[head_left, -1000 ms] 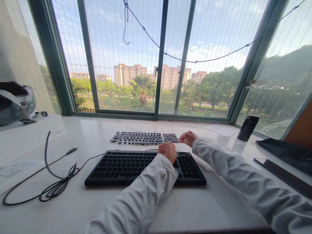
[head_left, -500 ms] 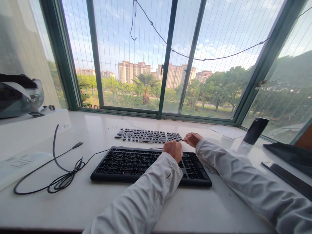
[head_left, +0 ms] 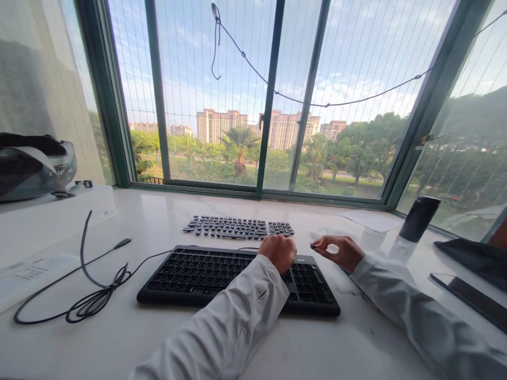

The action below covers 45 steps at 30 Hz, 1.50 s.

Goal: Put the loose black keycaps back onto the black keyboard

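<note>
I have the left hand [head_left: 278, 251] curled over the wide black plastic keyboard [head_left: 194, 270], perhaps steadying it; its fingertips are hidden, so from here I can't tell their grip. By the keyboard's far right corner, my right hand [head_left: 343, 250] pinches a small dark piece [head_left: 312, 246], as its size demands. Beyond the keyboard, loose black keycaps [head_left: 237, 228] lie in rows, presumably for order.

Blocked over the keyboard [head_left: 190, 272] right of middle by the left hand [head_left: 278, 252] and left sleeve [head_left: 233, 322], but open above the left half. Passable between the right hand [head_left: 344, 252] and keycap rows [head_left: 229, 227], and across the tabletop [head_left: 325, 343] between both sleeves; hemmed in leftward by the coiled cable [head_left: 113, 286], rightward by the phone [head_left: 475, 296].
</note>
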### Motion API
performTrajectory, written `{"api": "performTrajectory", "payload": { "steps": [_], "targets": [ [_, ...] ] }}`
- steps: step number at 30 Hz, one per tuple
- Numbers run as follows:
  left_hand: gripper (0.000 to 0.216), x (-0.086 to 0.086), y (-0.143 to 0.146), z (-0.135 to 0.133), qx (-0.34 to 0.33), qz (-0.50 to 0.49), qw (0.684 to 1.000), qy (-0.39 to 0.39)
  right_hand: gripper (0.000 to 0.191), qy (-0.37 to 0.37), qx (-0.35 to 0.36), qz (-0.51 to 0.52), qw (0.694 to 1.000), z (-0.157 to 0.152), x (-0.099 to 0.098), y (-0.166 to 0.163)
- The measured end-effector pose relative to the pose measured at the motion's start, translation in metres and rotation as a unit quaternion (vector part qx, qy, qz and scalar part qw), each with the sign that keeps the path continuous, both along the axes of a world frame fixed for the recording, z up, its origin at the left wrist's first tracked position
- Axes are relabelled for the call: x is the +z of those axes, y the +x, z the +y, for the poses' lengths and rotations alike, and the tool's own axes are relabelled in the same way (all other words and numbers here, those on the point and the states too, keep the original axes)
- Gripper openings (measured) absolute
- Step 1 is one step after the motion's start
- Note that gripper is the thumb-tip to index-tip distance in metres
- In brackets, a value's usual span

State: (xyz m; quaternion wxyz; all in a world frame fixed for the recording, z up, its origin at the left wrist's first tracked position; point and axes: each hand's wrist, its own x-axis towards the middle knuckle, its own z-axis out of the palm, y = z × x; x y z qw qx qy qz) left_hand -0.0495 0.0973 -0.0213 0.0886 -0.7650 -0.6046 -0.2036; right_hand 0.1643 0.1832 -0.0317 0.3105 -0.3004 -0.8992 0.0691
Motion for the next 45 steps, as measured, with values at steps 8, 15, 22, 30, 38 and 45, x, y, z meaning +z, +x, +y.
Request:
{"api": "performTrajectory", "payload": {
  "steps": [8, 15, 22, 30, 38, 45],
  "targets": [
    [0.037, -0.001, 0.002, 0.003, 0.015, 0.023, 1.000, 0.004, 0.029, -0.044, 0.077, 0.064, 0.994, 0.003, -0.010, 0.015],
    [0.036, -0.006, 0.004, 0.005, 0.012, 0.032, 0.999, -0.006, 0.030, -0.149, 0.119, 0.073, 0.979, -0.001, -0.016, 0.017],
    [0.037, -0.004, 0.002, 0.004, 0.019, 0.023, 1.000, -0.007, 0.033, -0.317, 0.163, 0.130, 0.925, -0.015, -0.018, 0.010],
    [0.036, -0.005, 0.003, 0.004, 0.010, 0.022, 1.000, 0.009, 0.039, -0.324, 0.146, 0.140, 0.924, -0.007, -0.023, 0.009],
    [0.035, 0.000, 0.002, 0.000, 0.004, 0.016, 1.000, 0.012, 0.038, -0.316, 0.133, 0.141, 0.929, -0.013, -0.020, 0.006],
    [0.037, 0.001, -0.001, 0.002, 0.012, 0.004, 1.000, 0.020, 0.038, -0.307, 0.134, 0.114, 0.935, -0.012, -0.020, 0.009]
  ]
}}
